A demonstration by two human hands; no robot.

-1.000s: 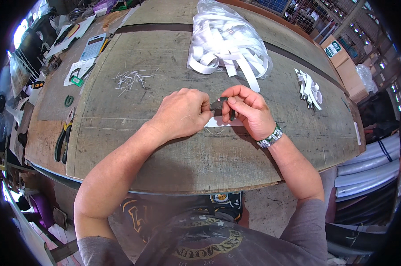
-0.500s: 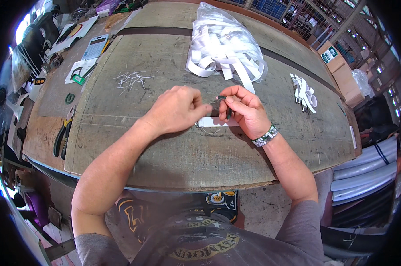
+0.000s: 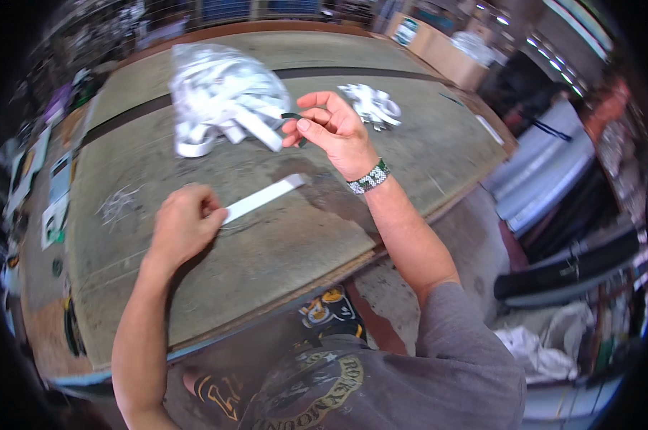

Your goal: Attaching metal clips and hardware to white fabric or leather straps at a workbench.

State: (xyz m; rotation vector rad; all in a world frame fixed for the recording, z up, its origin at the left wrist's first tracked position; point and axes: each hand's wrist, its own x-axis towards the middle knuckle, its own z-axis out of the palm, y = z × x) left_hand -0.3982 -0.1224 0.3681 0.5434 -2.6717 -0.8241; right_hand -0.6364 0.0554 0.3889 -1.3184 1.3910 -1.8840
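A flat white strap (image 3: 263, 198) lies slantwise on the wooden worktable (image 3: 266, 279). My left hand (image 3: 185, 223) is at its near left end, thumb and fingers pinched together over it. Raised above the table to the right, my right hand (image 3: 336, 135) pinches a small dark green curved piece (image 3: 290, 115) between thumb and fingers. Part of that piece is hidden by the fingers, and its exact kind cannot be made out. Behind my hands sits a clear plastic bag (image 3: 223, 93) full of white straps.
A pile of white straps with metal ends (image 3: 370, 106) lies at the back right. Loose white thread scraps (image 3: 119, 206) are left of my left hand. Dark-handled pliers (image 3: 71, 326) lie by the left edge. Cardboard (image 3: 435, 54) stands behind; wrapped rolls (image 3: 546, 165) lie off the right side.
My view has swung to the right. My hands have moved apart: the right has lifted away with the dark green piece, the left stays at the strap's end, and more of the strap shows.
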